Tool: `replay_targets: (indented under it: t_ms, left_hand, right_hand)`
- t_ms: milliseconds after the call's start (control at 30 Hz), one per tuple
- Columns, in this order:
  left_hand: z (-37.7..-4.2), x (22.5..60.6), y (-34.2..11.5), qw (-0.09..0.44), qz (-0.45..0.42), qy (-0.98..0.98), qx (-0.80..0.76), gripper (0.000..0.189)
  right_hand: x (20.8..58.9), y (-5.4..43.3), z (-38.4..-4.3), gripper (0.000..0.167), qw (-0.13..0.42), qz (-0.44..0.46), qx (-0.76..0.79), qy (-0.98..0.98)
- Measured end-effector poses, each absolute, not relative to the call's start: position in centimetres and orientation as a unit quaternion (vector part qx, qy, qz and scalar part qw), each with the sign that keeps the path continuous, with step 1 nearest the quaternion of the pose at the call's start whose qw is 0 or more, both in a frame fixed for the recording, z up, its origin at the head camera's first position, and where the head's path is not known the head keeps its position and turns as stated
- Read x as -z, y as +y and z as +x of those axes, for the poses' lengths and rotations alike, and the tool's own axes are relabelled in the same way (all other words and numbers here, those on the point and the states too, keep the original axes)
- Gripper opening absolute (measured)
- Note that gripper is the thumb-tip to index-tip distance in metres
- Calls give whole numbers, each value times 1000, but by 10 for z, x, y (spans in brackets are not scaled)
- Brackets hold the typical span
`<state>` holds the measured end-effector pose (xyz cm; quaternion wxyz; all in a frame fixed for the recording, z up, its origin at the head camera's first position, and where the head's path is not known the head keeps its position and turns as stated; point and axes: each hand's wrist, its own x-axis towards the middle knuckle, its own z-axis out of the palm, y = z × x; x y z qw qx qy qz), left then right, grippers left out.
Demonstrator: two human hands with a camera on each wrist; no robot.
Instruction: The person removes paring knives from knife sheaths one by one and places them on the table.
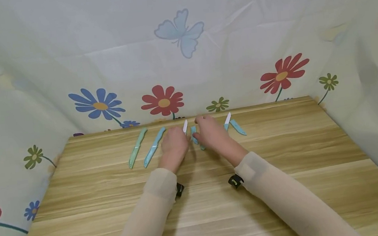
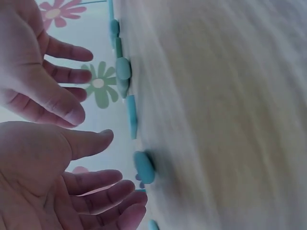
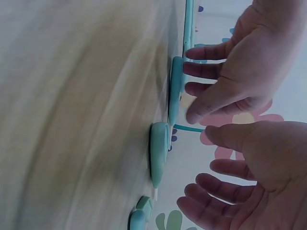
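Observation:
My left hand (image 1: 175, 144) is over the table just right of a blue sheathed knife (image 1: 154, 147), fingers loosely bent and holding nothing. A bare white blade (image 1: 185, 125) shows past its fingertips; the handle is mostly hidden. My right hand (image 1: 212, 134) hovers beside it, also holding nothing, its fingers relaxed in the right wrist view. Between the hands lies a blue knife sheath (image 1: 194, 135). A small green end (image 1: 203, 147) peeks out under the right hand. Beyond that hand are a blue-handled knife (image 1: 227, 120) with white blade bared and another blue sheath (image 1: 238, 127).
A green sheathed knife (image 1: 138, 148) lies at the left end of the row. The wood-grain table (image 1: 207, 217) meets a white flowered cloth (image 1: 239, 69) behind the row, and the cloth rises at both sides too.

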<state>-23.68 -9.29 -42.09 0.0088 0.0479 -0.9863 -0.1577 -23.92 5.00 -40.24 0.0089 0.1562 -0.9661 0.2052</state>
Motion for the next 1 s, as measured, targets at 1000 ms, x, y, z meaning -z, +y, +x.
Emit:
replay_targets:
  t_ms: [1000]
  left_hand:
    - [-205,403,-146,73,-124,-986,81,53]
  right_hand:
    - [415,82,-184,51,112,293,-95,-945]
